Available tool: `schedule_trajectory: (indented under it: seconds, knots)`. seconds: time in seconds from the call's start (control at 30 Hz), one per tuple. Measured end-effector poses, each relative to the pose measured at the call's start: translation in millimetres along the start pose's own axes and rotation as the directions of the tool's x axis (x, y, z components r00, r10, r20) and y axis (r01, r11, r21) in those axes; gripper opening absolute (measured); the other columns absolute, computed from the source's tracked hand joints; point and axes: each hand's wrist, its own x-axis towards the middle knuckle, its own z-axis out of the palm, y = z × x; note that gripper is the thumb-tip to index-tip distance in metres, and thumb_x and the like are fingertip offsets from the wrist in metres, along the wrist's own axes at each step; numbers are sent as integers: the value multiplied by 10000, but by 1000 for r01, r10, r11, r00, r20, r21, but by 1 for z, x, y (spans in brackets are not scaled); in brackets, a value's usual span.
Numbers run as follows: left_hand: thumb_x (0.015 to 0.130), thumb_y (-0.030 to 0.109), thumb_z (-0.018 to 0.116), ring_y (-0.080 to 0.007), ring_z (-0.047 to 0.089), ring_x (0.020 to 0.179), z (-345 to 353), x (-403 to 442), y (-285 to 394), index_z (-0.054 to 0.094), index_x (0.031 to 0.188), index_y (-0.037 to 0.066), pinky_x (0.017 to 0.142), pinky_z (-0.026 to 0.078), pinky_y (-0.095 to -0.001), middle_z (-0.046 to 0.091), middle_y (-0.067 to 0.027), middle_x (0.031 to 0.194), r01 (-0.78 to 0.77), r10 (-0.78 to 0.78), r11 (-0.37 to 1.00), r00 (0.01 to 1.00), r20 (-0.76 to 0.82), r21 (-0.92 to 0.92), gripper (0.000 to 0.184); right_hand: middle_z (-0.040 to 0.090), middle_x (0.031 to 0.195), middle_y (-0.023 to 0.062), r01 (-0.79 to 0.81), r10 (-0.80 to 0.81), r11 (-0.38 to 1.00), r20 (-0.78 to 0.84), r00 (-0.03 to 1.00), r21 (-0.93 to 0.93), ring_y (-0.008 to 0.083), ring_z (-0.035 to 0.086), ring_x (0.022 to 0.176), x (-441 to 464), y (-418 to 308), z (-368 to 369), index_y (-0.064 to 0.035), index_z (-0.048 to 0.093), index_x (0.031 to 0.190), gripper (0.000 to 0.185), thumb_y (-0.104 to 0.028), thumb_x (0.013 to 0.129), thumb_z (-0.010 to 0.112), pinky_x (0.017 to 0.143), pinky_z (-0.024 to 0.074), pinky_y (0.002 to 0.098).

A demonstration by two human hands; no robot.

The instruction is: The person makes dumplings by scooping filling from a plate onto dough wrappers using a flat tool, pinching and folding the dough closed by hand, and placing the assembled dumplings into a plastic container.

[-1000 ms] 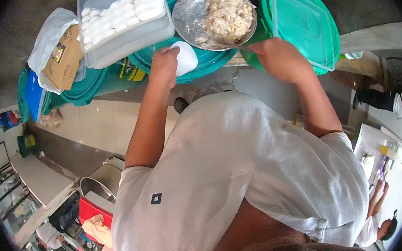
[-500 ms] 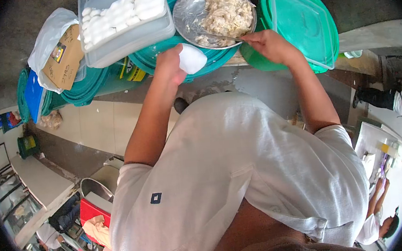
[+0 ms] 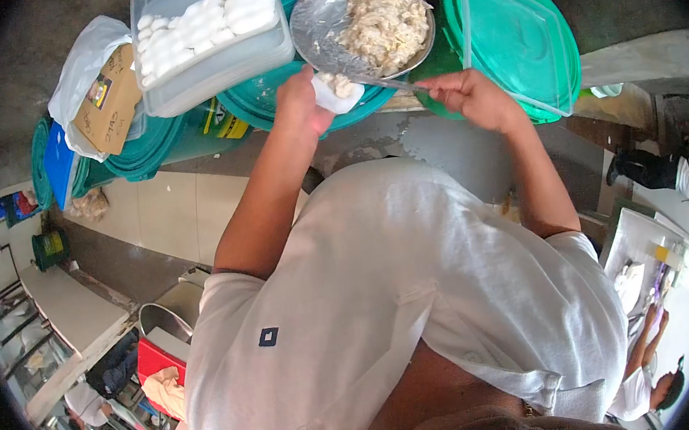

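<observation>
My left hand (image 3: 299,104) holds a flat white wrapper (image 3: 328,99) beside the metal bowl. A lump of pale filling (image 3: 339,85) lies on that wrapper. The fingers of my right hand (image 3: 478,97) grip the handle of a thin metal utensil (image 3: 399,84), whose far end reaches the wrapper. Behind both hands, the round metal bowl (image 3: 320,30) holds a mound of pale, lumpy mixture (image 3: 384,25) on its right side. Left of the bowl, a clear plastic container (image 3: 218,77) holds rows of smooth white pieces (image 3: 205,24).
Teal lids (image 3: 257,100) lie under the container and bowl. A green lid (image 3: 516,36) with a clear square lid sits at right. Cardboard (image 3: 109,100) and a plastic bag are at left. A co-worker (image 3: 659,392) is at lower right, another person's legs at right.
Filling now lies on the wrapper, which was bare before. The utensil has moved from the bowl to the wrapper, and my left hand has shifted slightly right and up.
</observation>
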Motion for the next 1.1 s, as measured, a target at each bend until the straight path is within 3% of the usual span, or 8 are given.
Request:
schedule_trajectory:
  seconds: [0.13,0.33,0.4,0.6,0.73,0.8,0.9,1.1]
  knots:
    - [1026,163,363,-397,526,1212,3,-10,6,398,1338,-24,1043,406,-581,499,-224,1349,41,-42,999,999,-20,-25,366,680,889,54,63,-66,993,-27,997,-95,126,573,749,-13,-2,14,-86,650,1235,323,-81,918,588,742,486,277]
    - [1037,206,346,-402,546,1189,-18,-7,12,415,1303,-66,1015,440,-551,514,-232,1335,71,-72,996,997,16,53,387,715,975,161,-65,63,997,-49,997,-45,236,678,860,-18,-30,-11,-66,668,1190,287,-93,916,587,802,518,332]
    - [1036,212,353,-391,556,1182,-19,-7,12,424,1306,-60,1011,443,-539,537,-222,1315,114,-116,991,993,33,76,389,697,979,194,-9,-41,946,-147,988,-325,325,679,885,-10,-32,-20,-59,687,1136,261,-114,907,576,801,528,381]
    - [1041,238,341,-341,544,1210,-13,0,-6,428,1331,-19,1047,419,-507,522,-203,1348,35,-44,994,996,84,101,396,677,979,220,32,-40,840,-3,999,-541,392,649,894,16,-55,-30,-35,697,1065,245,-125,873,573,798,527,428]
    - [1038,237,353,-327,547,1209,-26,16,-11,436,1334,-5,1050,423,-495,524,-190,1353,70,-76,997,979,187,39,392,680,962,222,127,-108,898,67,992,-421,356,668,855,12,-61,-28,-25,693,1072,243,-122,883,573,786,529,400]
    - [1034,235,355,-337,545,1210,-22,14,-10,424,1345,-10,1045,429,-495,524,-191,1351,60,-71,996,981,181,70,402,713,912,145,-36,49,945,31,998,-326,176,643,802,4,-63,-31,-9,675,1125,253,-68,900,575,758,506,306]
    - [1042,193,338,-351,559,1182,-13,-2,-4,417,1331,-49,1004,456,-517,520,-204,1336,79,-85,996,986,144,51,386,707,889,169,-35,37,987,9,999,-157,207,654,763,-7,-52,-18,-48,681,1146,270,-91,895,592,749,515,316]
    - [1027,242,338,-422,481,1254,-8,-17,19,358,1382,-27,974,422,-619,454,-236,1397,121,-122,993,982,144,18,446,711,906,124,66,-71,986,-33,997,-153,139,630,805,-15,-42,-2,-62,677,1177,288,-85,901,599,766,511,291]
